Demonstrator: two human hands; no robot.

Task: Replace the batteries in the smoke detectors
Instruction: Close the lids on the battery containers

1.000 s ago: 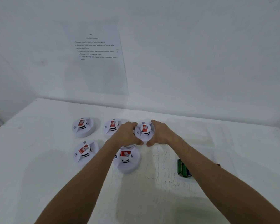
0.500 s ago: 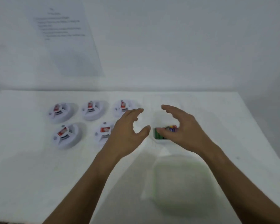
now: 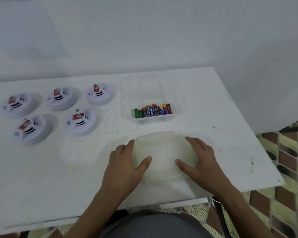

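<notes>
Your translucent white plastic box (image 3: 163, 152) near the table's front edge is blurry; can't tell if it has contents. Left hand (image 3: 126, 164) and right hand (image 3: 198, 160) flank it, fingers spread and straight against its sides. Mixed-colour cylindrical batteries (image 3: 153, 110) stand upright in a row running left-right inside a clear plastic tray (image 3: 153, 118) toward the right edge. Five round white smoke detectors (image 3: 80, 121) sit face-up toward the left edge. Scuffed white table (image 3: 213, 117), white wall, patterned floor.

Both hands, left (image 3: 126, 162) and right (image 3: 199, 158), outstretched, fingers apparently straight, thumbs inward.
</notes>
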